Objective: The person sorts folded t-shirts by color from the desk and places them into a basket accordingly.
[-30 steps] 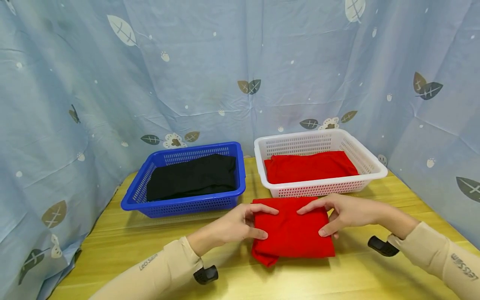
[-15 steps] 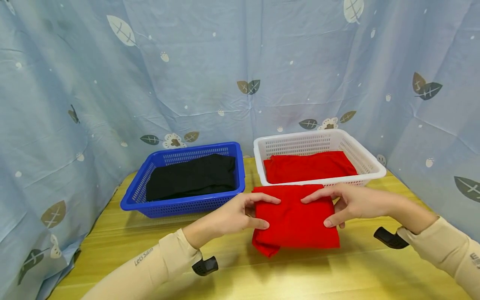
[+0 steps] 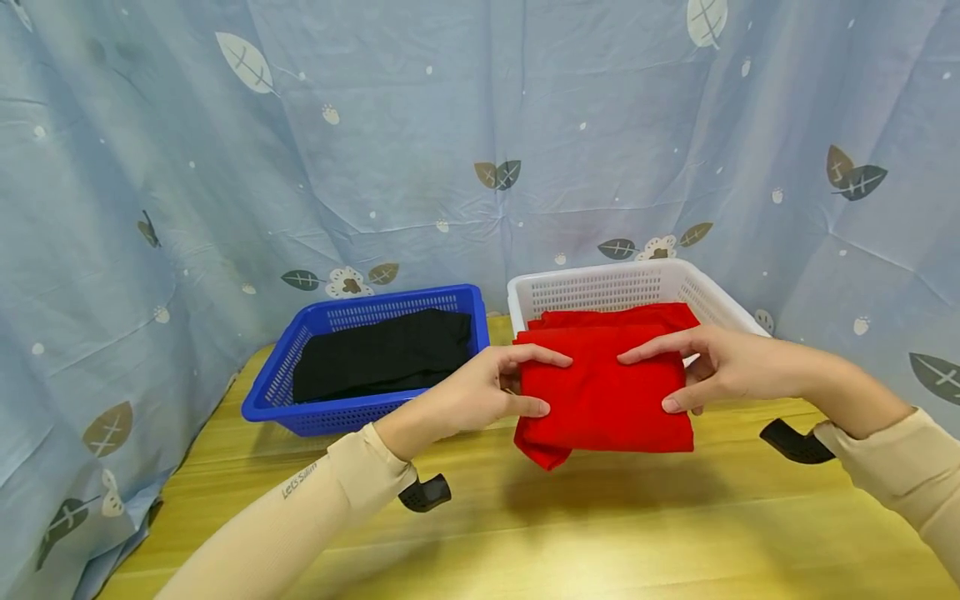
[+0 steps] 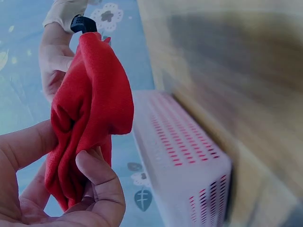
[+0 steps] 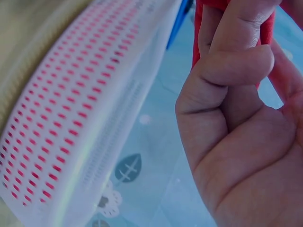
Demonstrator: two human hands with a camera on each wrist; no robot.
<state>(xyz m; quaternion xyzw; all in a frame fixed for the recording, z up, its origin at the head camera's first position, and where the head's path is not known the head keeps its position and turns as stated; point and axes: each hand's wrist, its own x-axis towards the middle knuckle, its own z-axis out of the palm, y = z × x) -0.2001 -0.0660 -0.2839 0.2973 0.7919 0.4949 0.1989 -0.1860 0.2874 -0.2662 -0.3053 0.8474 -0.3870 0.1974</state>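
Note:
A folded red garment (image 3: 607, 396) is held up off the table in front of the white basket (image 3: 592, 293), its upper edge overlapping the basket's near side in the head view. My left hand (image 3: 480, 392) pinches its left edge, thumb and index finger on top and the other fingers underneath. At the opposite edge, my right hand (image 3: 738, 371) grips it the same way. A loose corner droops at the lower left. In the left wrist view the layered folds of the garment (image 4: 102, 94) bunch between thumb and fingers. Another red garment (image 3: 660, 314) lies inside the white basket.
Left of the white basket stands a blue basket (image 3: 480, 321) with a folded black garment (image 3: 382, 354) in it. Both rest on a wooden table (image 3: 600, 533), with a blue leaf-patterned curtain (image 3: 420, 142) behind and at the sides.
Both hands have lifted the folded red garment from the table and carried it forward and slightly right, up to the white basket's near rim. The baskets have stayed put.

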